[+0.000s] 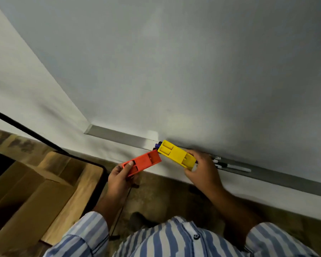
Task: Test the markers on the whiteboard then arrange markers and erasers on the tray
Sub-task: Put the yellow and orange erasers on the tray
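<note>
My left hand [120,178] grips an orange-red eraser [143,162] by its near end, thumb on top, just in front of the metal tray [119,135]. My right hand [202,168] holds a yellow eraser [175,153] by its right end, over the tray. The two erasers nearly meet at their inner corners. A blue marker end [157,145] peeks out behind the yellow eraser. Several white markers with black caps [230,166] lie in the tray right of my right hand. The whiteboard [174,62] fills the upper view and looks blank.
Open cardboard boxes [26,197] sit on a wooden table with a black frame [93,162] at my left. A thin black cord [121,210] hangs below my left hand. The patterned floor lies under the tray, and my striped shirt fills the bottom.
</note>
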